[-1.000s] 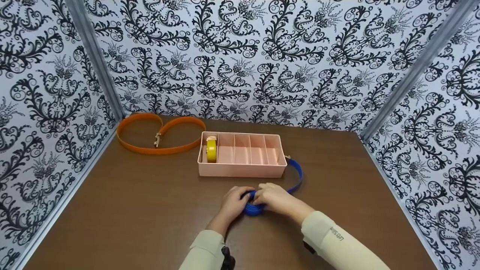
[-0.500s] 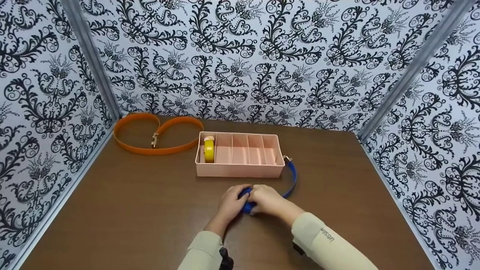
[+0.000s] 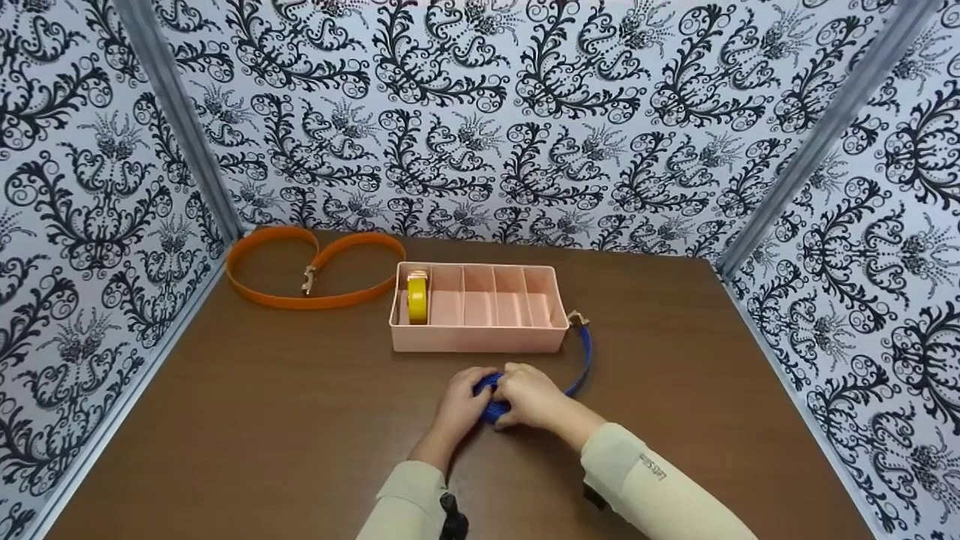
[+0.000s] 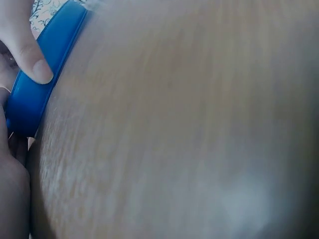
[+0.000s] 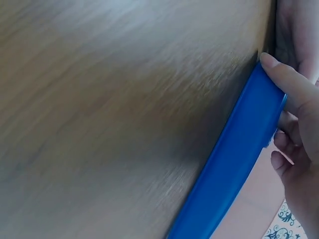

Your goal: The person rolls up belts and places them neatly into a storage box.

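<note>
A blue belt (image 3: 492,412) stands on edge on the table, partly wound into a coil between both hands. Its loose tail curves right and back to a metal buckle (image 3: 577,319) beside the pink box. My left hand (image 3: 457,406) grips the coil from the left, while my right hand (image 3: 529,394) pinches it from the other side. In the left wrist view a thumb presses on the blue strap (image 4: 37,94). The right wrist view shows fingers holding the strap (image 5: 227,154) where it bends. The hands cover much of the coil.
Behind the hands stands a pink divided box (image 3: 480,340); a coiled yellow belt (image 3: 418,301) sits in its leftmost compartment. An orange belt (image 3: 322,301) with a metal buckle lies looped at the table's back left. Patterned walls (image 3: 480,150) enclose the brown table (image 3: 300,420).
The blue tail has drawn in slightly, and its buckle end shows more at the box's right corner. Both hands stay on the coil, the right fingers shifting around it. The camera view moved slightly.
</note>
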### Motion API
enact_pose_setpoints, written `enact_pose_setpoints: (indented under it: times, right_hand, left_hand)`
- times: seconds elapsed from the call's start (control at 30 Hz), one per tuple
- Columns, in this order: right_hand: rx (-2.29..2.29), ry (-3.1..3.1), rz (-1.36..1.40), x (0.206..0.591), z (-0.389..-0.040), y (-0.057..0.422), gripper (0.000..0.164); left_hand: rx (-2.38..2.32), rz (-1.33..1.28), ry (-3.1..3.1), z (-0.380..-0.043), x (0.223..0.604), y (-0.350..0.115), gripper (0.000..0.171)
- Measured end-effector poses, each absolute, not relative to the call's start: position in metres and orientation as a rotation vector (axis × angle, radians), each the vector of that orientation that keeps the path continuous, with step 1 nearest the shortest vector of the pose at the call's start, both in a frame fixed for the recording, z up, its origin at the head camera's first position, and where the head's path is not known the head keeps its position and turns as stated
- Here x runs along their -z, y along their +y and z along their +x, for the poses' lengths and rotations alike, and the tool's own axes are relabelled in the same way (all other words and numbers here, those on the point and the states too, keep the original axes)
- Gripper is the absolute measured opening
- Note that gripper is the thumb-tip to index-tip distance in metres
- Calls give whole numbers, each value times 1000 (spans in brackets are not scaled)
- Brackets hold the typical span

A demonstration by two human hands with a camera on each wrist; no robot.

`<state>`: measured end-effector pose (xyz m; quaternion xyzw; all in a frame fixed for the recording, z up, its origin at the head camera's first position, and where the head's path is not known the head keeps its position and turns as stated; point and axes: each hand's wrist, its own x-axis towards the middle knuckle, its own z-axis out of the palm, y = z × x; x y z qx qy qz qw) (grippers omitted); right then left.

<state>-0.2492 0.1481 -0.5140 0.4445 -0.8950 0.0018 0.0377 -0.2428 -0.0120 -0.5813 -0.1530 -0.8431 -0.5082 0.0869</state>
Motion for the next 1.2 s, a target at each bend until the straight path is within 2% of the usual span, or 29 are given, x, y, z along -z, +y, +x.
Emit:
enact_pose_setpoints:
  times: [0.27, 0.47, 0.67, 0.87, 1.2]
  right_hand:
    - [261, -2594, 1567, 507, -245, 158, 38]
    - [184, -2428, 1613, 512, -248, 160, 31]
    - [153, -2381, 1606, 513, -253, 160, 18]
    - [63, -2487, 1554, 512, -254, 160, 26]
    - [91, -2589, 1444, 515, -251, 155, 26]
  left_hand:
    - [1590, -496, -2499, -241, 579, -13, 26]
    - [1558, -537, -2482, -242, 578, -13, 25]
    - [1454, -565, -2501, -245, 579, -12, 25]
    - [1437, -501, -2520, -244, 578, -13, 31]
    - [1450, -442, -2499, -244, 582, -12, 31]
